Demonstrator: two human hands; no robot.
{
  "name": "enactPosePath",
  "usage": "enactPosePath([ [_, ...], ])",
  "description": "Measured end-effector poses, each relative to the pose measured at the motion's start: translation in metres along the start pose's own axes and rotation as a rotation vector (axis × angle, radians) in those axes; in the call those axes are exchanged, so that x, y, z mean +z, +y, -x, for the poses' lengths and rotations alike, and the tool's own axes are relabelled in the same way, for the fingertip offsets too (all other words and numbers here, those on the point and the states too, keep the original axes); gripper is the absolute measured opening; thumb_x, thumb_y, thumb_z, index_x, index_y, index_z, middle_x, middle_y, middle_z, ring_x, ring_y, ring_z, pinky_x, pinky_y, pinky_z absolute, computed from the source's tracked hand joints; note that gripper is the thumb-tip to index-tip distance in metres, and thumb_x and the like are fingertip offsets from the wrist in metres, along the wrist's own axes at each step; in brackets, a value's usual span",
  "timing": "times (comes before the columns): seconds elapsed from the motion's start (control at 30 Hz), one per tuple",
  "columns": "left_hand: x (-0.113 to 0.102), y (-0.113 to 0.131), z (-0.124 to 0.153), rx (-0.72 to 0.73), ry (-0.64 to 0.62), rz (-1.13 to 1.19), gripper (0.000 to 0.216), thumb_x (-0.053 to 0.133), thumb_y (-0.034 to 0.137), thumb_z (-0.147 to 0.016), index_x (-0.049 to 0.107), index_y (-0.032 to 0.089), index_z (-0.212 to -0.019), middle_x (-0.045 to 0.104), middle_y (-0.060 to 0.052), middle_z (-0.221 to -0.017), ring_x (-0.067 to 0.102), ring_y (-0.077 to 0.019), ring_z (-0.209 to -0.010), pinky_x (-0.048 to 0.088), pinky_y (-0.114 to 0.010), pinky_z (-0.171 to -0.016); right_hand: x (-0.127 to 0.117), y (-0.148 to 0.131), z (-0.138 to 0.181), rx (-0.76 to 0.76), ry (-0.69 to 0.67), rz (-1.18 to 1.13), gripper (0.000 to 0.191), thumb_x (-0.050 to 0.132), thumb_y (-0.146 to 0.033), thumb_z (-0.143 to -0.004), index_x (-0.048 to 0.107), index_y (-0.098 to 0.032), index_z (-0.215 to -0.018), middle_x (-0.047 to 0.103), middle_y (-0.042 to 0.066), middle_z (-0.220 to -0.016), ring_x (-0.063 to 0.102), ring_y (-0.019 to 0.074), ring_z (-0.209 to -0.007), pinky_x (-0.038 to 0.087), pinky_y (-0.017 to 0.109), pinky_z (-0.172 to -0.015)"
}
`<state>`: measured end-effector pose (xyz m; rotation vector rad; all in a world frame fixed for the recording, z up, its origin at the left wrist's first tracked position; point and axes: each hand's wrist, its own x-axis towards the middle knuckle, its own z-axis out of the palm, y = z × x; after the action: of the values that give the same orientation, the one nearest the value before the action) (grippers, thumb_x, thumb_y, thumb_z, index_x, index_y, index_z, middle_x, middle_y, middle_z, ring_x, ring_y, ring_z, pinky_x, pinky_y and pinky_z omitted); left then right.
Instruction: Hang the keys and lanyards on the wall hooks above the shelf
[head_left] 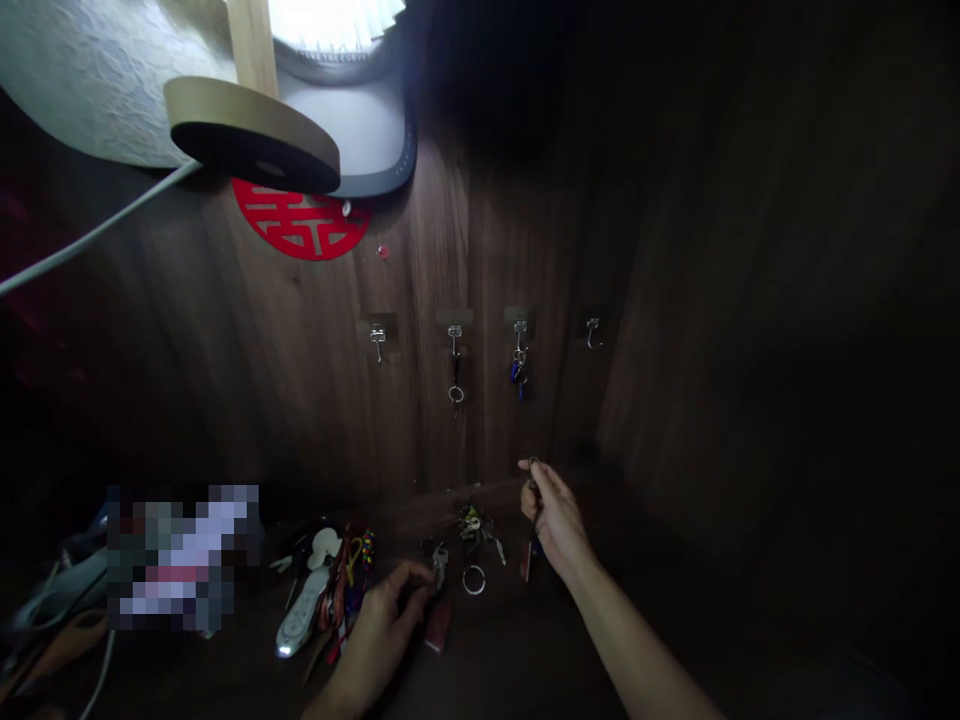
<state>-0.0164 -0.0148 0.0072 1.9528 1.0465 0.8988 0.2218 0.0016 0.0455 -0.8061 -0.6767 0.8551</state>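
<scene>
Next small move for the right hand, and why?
I'd probably raise the right hand to the rightmost hook and slip the small ring over it. The hand seems to pinch that ring already, and this hook looks bare and closer than the bare leftmost hook; both middle hooks already carry key sets.

We are seeing silvery keys [440, 562] at the fingertips of the left hand [391, 608], a dull red tag [438, 628] lying just below; a small metal ring [533, 463], mostly hidden, is peeking from the closed right hand [555, 510].
</scene>
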Motion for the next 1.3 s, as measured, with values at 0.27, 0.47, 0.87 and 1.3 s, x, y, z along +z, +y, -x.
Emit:
enactPosePath([
  [0.27,0.002,0.001,-0.001,-0.011,-0.012,-0.032,0.019,0.044,0.031,-0.085,0.061,0.023,-0.084,0.069,0.0,-0.085,0.064,-0.0175,-0.082,0.046,-0.023,-0.074,0.019,-0.05,-0.044,-0.118,0.017,-0.002,0.037,0.075,-0.035,-0.058,0.067,-0.02,-0.092,0.051,-0.007,-0.054,0.043,0.0055,-0.045,0.031,0.016,-0.038],
  [0.47,0.003,-0.001,-0.002,-0.01,-0.026,-0.048,0.02,0.043,0.032,-0.086,0.06,0.021,-0.083,0.07,-0.001,-0.083,0.064,-0.0169,-0.079,0.045,-0.023,-0.073,0.046,-0.087,-0.076,-0.222,-0.079,0.086,0.028,0.075,-0.037,-0.059,0.067,-0.018,-0.078,0.059,-0.004,-0.06,0.047,0.0051,-0.048,0.033,0.015,-0.04],
  [0.87,0.004,-0.008,-0.003,-0.005,-0.009,-0.074,0.017,0.044,0.027,-0.084,0.06,0.021,-0.081,0.069,0.0,-0.08,0.063,-0.0158,-0.075,0.046,-0.022,-0.073,0.066,-0.09,-0.104,-0.071,-0.122,0.089,0.016,0.07,-0.03,-0.069,0.063,-0.016,-0.067,0.056,-0.003,-0.053,0.047,0.0055,-0.042,0.03,0.015,-0.035],
  [1.3,0.001,-0.007,0.0,0.022,-0.047,-0.069,0.018,0.043,0.025,-0.085,0.061,0.022,-0.083,0.069,0.001,-0.082,0.064,-0.0154,-0.08,0.044,-0.02,-0.073,0.035,-0.054,-0.083,-0.015,-0.041,0.105,0.02,0.066,-0.038,-0.071,0.065,-0.019,-0.08,0.07,0.001,-0.066,0.065,0.0132,-0.063,0.044,0.021,-0.056],
])
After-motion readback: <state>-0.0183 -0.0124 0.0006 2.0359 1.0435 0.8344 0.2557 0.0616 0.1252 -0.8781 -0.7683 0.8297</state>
